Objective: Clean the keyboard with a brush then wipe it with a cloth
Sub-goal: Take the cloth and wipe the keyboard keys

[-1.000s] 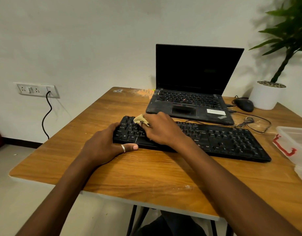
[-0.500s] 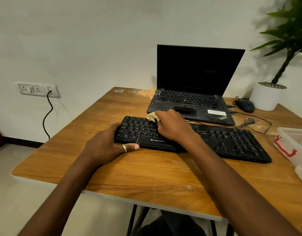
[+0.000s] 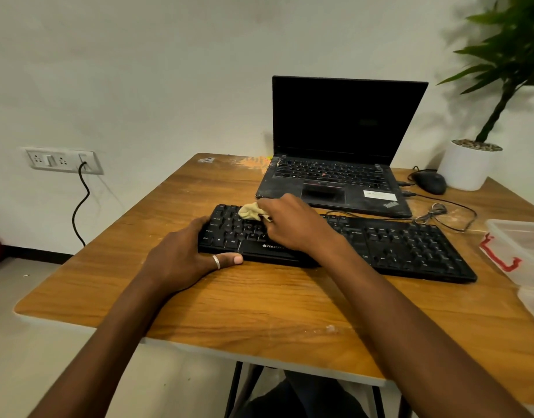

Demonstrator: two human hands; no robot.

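**Wooden table (image 3: 259, 312): cloth (image 3: 249, 211) on the keys**

The right hand (image 3: 293, 227) bunches the tan cloth under curled fingers against the keyboard's (image 3: 395, 248) far-left keys. Just to its left, the left hand (image 3: 181, 257) grips the keyboard's end, thumb along the front edge.

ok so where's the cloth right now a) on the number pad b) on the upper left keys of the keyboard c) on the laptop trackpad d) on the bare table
b: the right hand holds the beige cloth on the upper keys at the left end of the keyboard, an end the left hand grips.
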